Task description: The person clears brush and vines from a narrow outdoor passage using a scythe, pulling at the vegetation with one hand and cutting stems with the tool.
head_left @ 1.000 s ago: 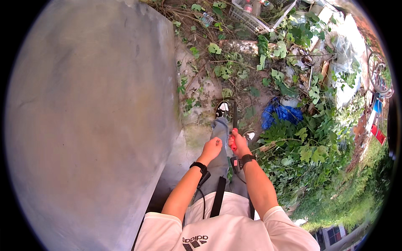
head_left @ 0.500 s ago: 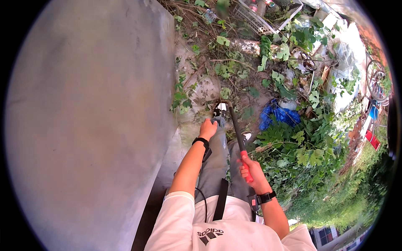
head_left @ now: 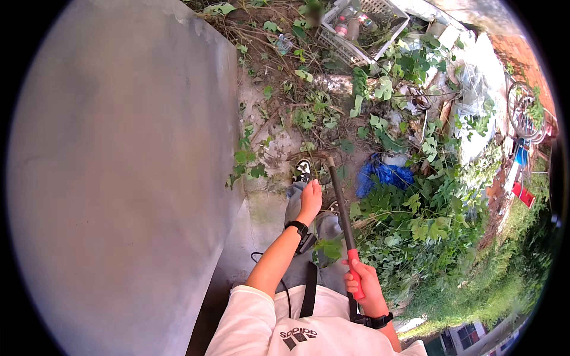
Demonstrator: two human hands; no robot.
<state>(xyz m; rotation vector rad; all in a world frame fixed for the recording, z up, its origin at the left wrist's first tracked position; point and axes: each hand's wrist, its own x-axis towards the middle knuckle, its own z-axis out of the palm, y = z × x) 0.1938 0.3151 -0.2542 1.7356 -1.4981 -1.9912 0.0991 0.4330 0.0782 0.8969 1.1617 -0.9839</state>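
My right hand [head_left: 363, 286] is shut on the red grip of a long-handled digging tool [head_left: 339, 199]. Its dark shaft runs forward and its metal head [head_left: 313, 156] lies on the bare soil among dry stems. My left hand [head_left: 310, 202] lies on my grey trouser leg [head_left: 325, 228], beside the shaft and not on it, and holds nothing. A black band sits on each wrist. My black and white shoe [head_left: 303, 171] stands just behind the tool's head.
A tall grey concrete wall [head_left: 119, 178] fills the left side. Green weeds [head_left: 415, 219] and a blue plastic sheet [head_left: 385, 176] lie to the right. A white plastic crate [head_left: 362, 26] with bottles sits far ahead. A bicycle wheel [head_left: 522, 110] is at the far right.
Both hands were close together on the handle. The right hand has drawn back toward my body on the red grip. The left hand has come off the handle onto my leg.
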